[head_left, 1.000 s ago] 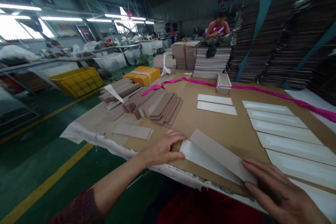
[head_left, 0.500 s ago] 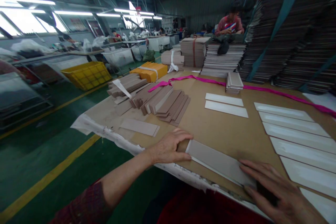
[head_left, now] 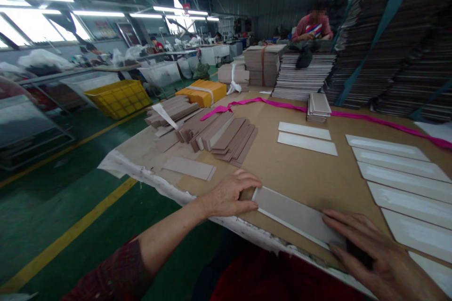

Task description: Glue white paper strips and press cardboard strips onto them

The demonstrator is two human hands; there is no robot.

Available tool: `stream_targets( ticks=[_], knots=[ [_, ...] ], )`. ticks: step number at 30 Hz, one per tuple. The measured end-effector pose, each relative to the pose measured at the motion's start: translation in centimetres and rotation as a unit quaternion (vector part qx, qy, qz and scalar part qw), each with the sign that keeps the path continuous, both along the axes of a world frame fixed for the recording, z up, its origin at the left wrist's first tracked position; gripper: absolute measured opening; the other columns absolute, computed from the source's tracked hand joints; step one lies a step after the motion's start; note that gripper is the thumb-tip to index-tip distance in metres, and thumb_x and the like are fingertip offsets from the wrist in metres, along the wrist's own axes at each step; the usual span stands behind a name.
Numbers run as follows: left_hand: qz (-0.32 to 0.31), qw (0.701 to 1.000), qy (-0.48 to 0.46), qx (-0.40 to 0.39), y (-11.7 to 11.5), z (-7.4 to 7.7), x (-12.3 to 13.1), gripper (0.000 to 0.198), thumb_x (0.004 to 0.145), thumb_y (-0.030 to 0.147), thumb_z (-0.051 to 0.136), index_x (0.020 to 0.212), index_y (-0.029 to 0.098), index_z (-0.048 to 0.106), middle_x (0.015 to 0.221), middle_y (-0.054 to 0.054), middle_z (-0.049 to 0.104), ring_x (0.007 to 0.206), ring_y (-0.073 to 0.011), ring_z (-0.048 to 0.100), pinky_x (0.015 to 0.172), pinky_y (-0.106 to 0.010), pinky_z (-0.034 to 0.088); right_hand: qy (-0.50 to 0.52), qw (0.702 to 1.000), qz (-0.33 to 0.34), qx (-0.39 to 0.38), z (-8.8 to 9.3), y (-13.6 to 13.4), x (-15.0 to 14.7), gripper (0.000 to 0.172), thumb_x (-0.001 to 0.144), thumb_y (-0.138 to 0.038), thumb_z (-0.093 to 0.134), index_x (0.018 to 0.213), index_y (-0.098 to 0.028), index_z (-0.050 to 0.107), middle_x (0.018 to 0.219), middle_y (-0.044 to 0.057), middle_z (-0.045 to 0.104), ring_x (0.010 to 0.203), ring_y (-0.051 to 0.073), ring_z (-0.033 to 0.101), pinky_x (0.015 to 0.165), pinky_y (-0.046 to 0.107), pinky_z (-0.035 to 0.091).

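Observation:
A long grey board strip with white edges point(head_left: 293, 214) lies near the table's front edge. My left hand point(head_left: 235, 194) has its thumb and fingers around the strip's left end. At the right end, my right hand point(head_left: 370, 247) grips it between thumb and fingers. Several white strips point(head_left: 399, 181) lie in a column to the right. Two more white strips point(head_left: 307, 143) lie beyond the held one. A grey strip point(head_left: 189, 168) rests left of my left hand, in front of a spread of brown-grey strips point(head_left: 226, 136).
A small stack of strips point(head_left: 318, 106) stands by a pink ribbon point(head_left: 261, 100) across the table point(head_left: 268, 169). Behind are a yellow bundle point(head_left: 202, 92), board stacks point(head_left: 303, 75) and a seated person point(head_left: 312, 28). A yellow crate point(head_left: 118, 99) stands on the floor.
The view has shifted slightly. Both hands stay at the strip's ends, with hardly any movement visible.

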State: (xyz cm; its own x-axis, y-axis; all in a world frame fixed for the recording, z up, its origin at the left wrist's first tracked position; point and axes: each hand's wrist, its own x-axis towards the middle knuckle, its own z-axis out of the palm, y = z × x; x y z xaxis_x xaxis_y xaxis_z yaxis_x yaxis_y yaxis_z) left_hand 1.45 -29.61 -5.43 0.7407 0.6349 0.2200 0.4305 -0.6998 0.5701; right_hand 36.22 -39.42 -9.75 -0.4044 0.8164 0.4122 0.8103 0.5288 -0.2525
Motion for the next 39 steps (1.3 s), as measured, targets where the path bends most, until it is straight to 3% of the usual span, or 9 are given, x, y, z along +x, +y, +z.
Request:
stream_targets(
  ticks=[8, 17, 39],
  knots=[
    [0.006, 1.000, 0.009, 0.007, -0.1, 0.1, 0.1, 0.039, 0.085, 0.039, 0.069, 0.119, 0.021, 0.062, 0.121, -0.010, 0.064, 0.113, -0.0253, 0.057, 0.103, -0.046, 0.042, 0.007, 0.999, -0.002, -0.039, 1.1, -0.1, -0.3, 0.038, 0.091, -0.044, 0.057, 0.124, -0.028, 0.066, 0.129, 0.006, 0.066, 0.114, 0.031, 0.065, 0.092, 0.055, 0.059],
    [0.009, 1.000, -0.004, 0.001, 0.1, 0.0, 0.3, 0.034, 0.085, 0.033, 0.068, 0.116, 0.021, 0.064, 0.118, -0.010, 0.064, 0.111, -0.0244, 0.056, 0.100, -0.045, 0.043, 0.006, 0.992, -0.015, -0.123, 2.4, -0.6, -1.0, 0.037, 0.094, -0.036, 0.054, 0.128, -0.025, 0.063, 0.136, 0.008, 0.061, 0.126, 0.030, 0.056, 0.107, 0.062, 0.044],
    [0.014, 1.000, -0.001, 0.002, 0.0, 0.2, 0.5, 0.034, 0.083, 0.029, 0.069, 0.115, 0.021, 0.064, 0.116, -0.009, 0.064, 0.110, -0.0251, 0.056, 0.098, -0.047, 0.045, -0.057, 0.998, 0.004, -0.026, 1.8, -1.3, -1.7, 0.039, 0.096, -0.025, 0.048, 0.133, -0.018, 0.059, 0.140, 0.009, 0.057, 0.125, 0.028, 0.055, 0.105, 0.051, 0.050]
  ],
)
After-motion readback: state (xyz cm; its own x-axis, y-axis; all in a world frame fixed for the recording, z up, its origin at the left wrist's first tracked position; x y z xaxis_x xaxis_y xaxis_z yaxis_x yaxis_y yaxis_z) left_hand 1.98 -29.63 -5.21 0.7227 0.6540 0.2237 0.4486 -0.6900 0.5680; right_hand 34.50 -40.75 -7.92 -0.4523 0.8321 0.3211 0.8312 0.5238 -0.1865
